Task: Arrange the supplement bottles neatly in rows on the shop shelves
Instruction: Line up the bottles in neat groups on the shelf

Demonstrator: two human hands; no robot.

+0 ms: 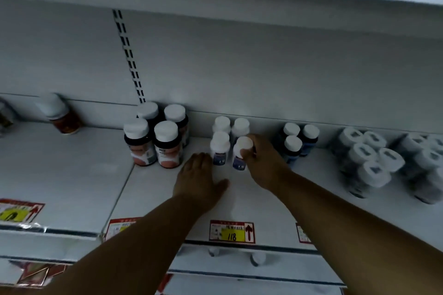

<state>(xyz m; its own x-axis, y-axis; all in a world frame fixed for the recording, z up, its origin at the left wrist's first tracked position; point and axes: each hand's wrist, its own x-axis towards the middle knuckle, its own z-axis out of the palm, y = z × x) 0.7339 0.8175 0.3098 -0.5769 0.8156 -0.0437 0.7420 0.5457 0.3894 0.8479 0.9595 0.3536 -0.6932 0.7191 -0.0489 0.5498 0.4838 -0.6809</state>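
Several small white bottles with blue labels stand in a two-by-two block at the middle of the white shelf (72,175). My right hand (261,163) grips the front right white bottle (241,153) by its cap and side. My left hand (201,179) lies flat with straight fingers, its fingertips touching the base of the front left white bottle (219,151). To the left stand several dark bottles with pink labels (153,136). Three small blue bottles (297,141) stand to the right.
A cluster of dark bottles with white caps (369,163) fills the right end of the shelf. One bottle (60,114) leans tilted at the far left. Price tags, one marked 118 (231,232), line the shelf's front edge. Another shelf hangs overhead.
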